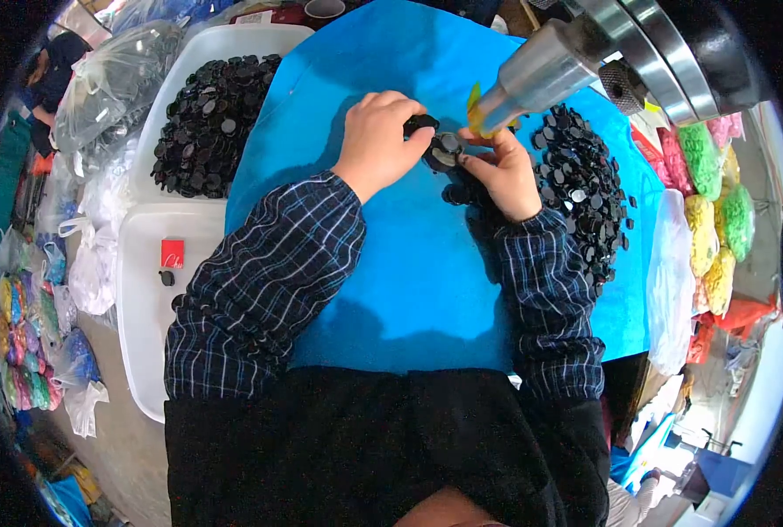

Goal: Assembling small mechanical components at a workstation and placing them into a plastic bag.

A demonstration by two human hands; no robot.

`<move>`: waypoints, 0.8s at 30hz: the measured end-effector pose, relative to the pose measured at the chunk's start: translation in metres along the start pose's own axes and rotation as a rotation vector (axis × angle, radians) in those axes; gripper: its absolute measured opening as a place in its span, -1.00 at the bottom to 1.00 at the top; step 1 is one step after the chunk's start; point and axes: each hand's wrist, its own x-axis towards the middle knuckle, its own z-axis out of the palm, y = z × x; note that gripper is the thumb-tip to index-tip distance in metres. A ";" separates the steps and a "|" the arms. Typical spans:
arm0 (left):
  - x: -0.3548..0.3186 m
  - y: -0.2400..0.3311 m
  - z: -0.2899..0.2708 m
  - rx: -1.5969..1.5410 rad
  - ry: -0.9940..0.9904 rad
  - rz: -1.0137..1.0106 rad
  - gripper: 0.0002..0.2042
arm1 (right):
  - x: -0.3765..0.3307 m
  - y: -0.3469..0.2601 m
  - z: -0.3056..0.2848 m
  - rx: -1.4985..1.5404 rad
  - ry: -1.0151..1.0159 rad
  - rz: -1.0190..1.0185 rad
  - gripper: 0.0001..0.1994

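On the left of the bench, a white tray (159,123) holds a heap of small black discs (211,123), and a second white tray (141,299) nearer the person holds only a small red card (172,253) and one dark bit beside it. Clear plastic bags (115,79) lie beyond — their contents are hard to make out. A loose pile of black discs (585,189) spreads over the blue sheet (409,290) to the right. Under the metal press head (541,75), the left hand (378,145) and right hand (501,176) meet on a small round black piece (445,151) with a pale centre, each grip pinched narrow around it — the fingertips mostly hide its edges. Something yellow beside the press tip cannot be identified.
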 end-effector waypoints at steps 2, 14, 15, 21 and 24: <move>0.000 0.000 0.000 0.003 0.008 0.013 -0.78 | -0.003 -0.007 -0.006 -0.409 0.004 -0.073 -0.68; 0.001 0.001 0.000 -0.051 -0.006 0.059 -0.77 | -0.008 0.003 -0.020 -0.608 -0.015 0.081 -0.69; 0.002 0.001 0.001 -0.054 -0.008 0.042 -0.77 | -0.007 0.004 -0.023 -0.540 -0.013 0.133 -0.67; 0.000 0.008 0.005 0.002 -0.051 0.158 -0.77 | -0.001 0.014 -0.013 -0.203 0.108 0.056 -0.71; -0.001 0.006 0.002 0.030 -0.029 0.098 -0.77 | 0.002 0.012 0.000 -0.172 0.100 -0.074 -0.70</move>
